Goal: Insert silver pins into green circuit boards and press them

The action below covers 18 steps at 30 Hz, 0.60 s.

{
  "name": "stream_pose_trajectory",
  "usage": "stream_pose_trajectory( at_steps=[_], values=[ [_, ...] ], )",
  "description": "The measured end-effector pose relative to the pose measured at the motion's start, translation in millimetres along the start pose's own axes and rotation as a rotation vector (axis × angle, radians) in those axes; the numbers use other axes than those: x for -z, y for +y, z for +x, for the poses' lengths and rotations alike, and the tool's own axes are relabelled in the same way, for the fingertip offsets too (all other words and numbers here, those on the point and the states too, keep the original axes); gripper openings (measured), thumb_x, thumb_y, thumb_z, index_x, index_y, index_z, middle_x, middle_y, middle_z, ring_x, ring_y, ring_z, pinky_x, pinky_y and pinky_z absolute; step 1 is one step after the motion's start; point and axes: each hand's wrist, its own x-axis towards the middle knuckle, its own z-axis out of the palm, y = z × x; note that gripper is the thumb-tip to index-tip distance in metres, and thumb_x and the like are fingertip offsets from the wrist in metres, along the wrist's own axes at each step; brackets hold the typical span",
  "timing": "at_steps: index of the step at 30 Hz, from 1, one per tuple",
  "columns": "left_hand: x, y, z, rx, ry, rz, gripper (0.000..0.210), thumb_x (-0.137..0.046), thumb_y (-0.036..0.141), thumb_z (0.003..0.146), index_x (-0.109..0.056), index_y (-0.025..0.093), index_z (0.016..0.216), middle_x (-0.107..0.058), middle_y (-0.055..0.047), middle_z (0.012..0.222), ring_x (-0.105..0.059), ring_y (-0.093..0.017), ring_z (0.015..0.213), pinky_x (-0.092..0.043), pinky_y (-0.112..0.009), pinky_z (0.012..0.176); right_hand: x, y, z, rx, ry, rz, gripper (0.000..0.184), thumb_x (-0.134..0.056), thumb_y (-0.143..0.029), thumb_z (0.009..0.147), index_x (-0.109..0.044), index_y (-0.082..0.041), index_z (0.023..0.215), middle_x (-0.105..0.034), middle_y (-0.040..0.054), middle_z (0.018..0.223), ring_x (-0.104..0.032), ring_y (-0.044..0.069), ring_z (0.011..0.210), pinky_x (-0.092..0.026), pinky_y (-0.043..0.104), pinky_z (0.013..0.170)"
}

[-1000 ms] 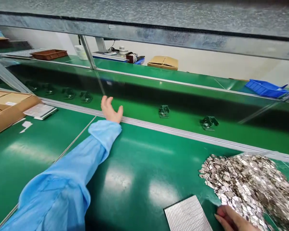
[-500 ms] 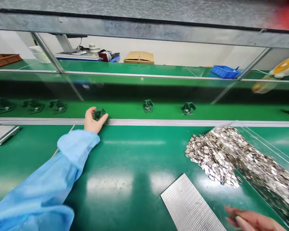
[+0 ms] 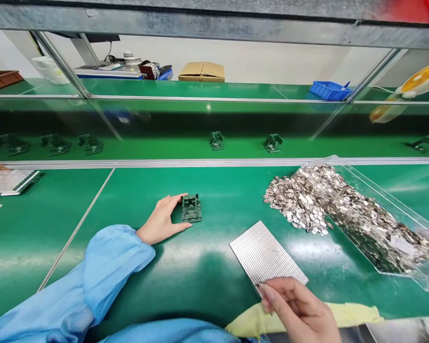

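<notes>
My left hand [image 3: 164, 221], in a blue sleeve, has its thumb and fingers closed round the edges of a green circuit board assembly [image 3: 191, 208] over the green bench top. At the lower right, my right hand [image 3: 296, 307] is pinched near the near corner of a silver ribbed plate [image 3: 266, 250]. Something small and dark shows at its fingertips, too small to name. Beyond the plate lies a heap of small shiny metal pieces [image 3: 296, 202], spilling from a clear plastic tray [image 3: 382, 188].
A conveyor belt [image 3: 157, 148] runs behind a metal rail [image 3: 186, 163], carrying several circuit board assemblies [image 3: 216, 141]. A metal beam [image 3: 214, 26] crosses overhead. On the far shelf stand a cardboard box [image 3: 201, 72] and a blue bin [image 3: 329, 90]. Yellow cloth [image 3: 353, 312] lies at the near edge.
My left hand has brought the circuit board assembly from the belt toward me and rightward over the bench. My right hand has moved left to the ribbed plate. The view has tilted down.
</notes>
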Motion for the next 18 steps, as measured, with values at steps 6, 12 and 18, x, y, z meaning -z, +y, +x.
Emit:
stream_pose_trajectory(
  at_steps=[6,12,18],
  values=[
    [-47.6,60.3,-26.4,0.101,-0.105,-0.76,0.057,-0.073,0.028,0.073,-0.039,0.021,0.119,-0.059,-0.011,0.116,-0.067,-0.023,0.097,-0.057,-0.034,0.076,-39.9,2.6,5.5,0.022,0.17,0.221,0.023,-0.073,-0.041,0.075,-0.071,-0.018,0.075,-0.066,0.0087,0.08,-0.063,0.019,0.069,-0.056,0.026,0.056],
    [-72.2,104.2,-66.3,0.233,-0.281,-1.252,0.055,-0.075,0.011,0.071,-0.041,0.026,0.112,-0.065,0.002,0.097,-0.068,-0.011,0.085,-0.056,-0.02,0.074,-55.5,11.3,1.2,0.046,0.247,0.196,0.019,-0.07,-0.035,0.077,-0.068,-0.017,0.072,-0.057,0.0106,0.098,-0.056,0.016,0.073,-0.046,0.023,0.052],
    [-69.5,108.8,-72.7,0.182,-0.308,-1.306,0.053,-0.074,0.004,0.071,-0.047,0.03,0.109,-0.062,0.007,0.092,-0.064,-0.005,0.079,-0.052,-0.011,0.072,-62.9,15.0,-1.9,0.025,0.211,0.127,0.012,-0.068,-0.03,0.078,-0.067,-0.019,0.073,-0.056,0.01,0.103,-0.057,0.02,0.083,-0.043,0.025,0.057]
  ],
)
